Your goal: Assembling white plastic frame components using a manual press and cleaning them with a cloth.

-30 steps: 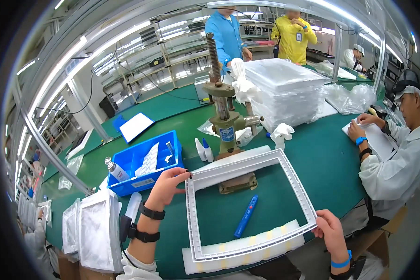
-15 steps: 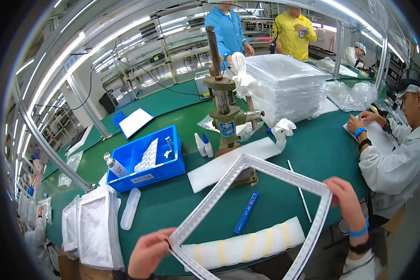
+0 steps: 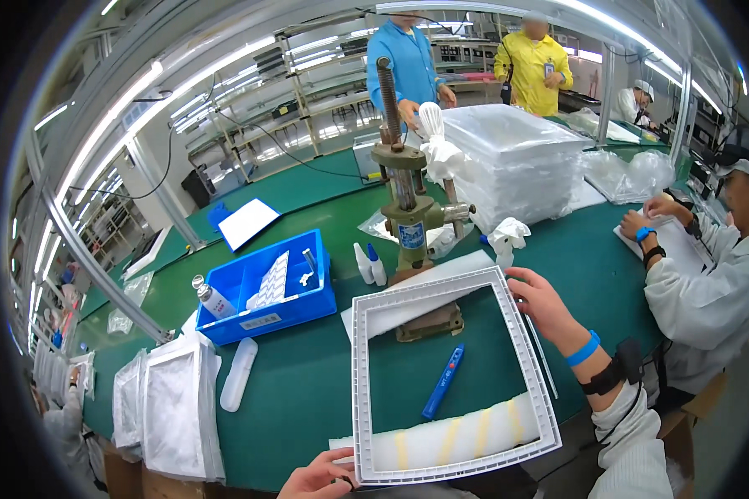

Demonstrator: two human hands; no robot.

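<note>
A white plastic rectangular frame (image 3: 361,374) is held up over the green table, its ribbed side showing. At its lower left corner my left hand (image 3: 320,477) pinches it. My right hand (image 3: 544,306) grips the upper right corner, fingers closed on the edge. Through its opening I see a blue marker-like tool (image 3: 443,384) lying on the table. A white foam strip with yellow bands (image 3: 466,434) lies near the front edge. Behind the frame's top rail, a flat white foam pad (image 3: 391,319) rests at the foot of a green hand press (image 3: 406,212).
Left stands a blue bin (image 3: 266,321) with a bottle inside; a white case (image 3: 239,374) and bagged white frames (image 3: 173,407) lie nearby. Two small bottles (image 3: 370,266) stand beside the press. Behind rises a plastic-wrapped stack (image 3: 516,166). A co-worker (image 3: 707,274) sits at right.
The white frame has turned from a slanted, diamond-like pose to nearly upright. My right hand has moved left and up, my left hand right and down. The frame stays in both hands.
</note>
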